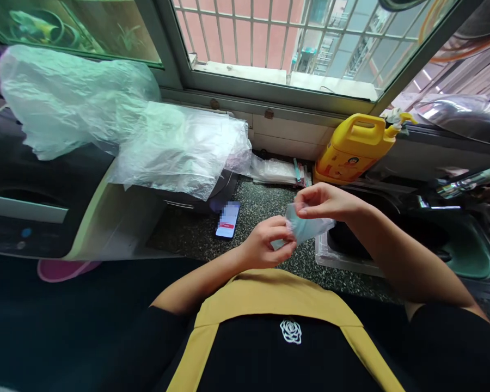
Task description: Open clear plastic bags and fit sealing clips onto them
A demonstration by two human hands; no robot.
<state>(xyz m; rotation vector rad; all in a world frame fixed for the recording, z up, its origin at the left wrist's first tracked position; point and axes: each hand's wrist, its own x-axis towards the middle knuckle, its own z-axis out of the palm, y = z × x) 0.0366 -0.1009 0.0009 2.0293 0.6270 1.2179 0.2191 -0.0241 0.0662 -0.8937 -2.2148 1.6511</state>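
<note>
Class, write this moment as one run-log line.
left hand: pinching thin plastic | right hand: pinching same plastic | phone: on counter, screen lit | yellow jug: beyond right hand

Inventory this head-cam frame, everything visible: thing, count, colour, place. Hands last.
Thin plastic piece: 1, pale translucent, between hands
Phone: 1, lit screen, on counter
Counter: 1, speckled dark, centre
Jug: 1, yellow, near window
Packets: count unclear, whitish, back of counter
Plastic sheeting: count unclear, translucent white, left
Appliance: 1, dark front, far left
Basin: 1, pink, lower left
Window: 1, grey frame, ahead
Sink: 1, dark greenish, right
Clothing: black and mustard, worn
Left hand: 1, bare, pinching plastic
Right hand: same
</note>
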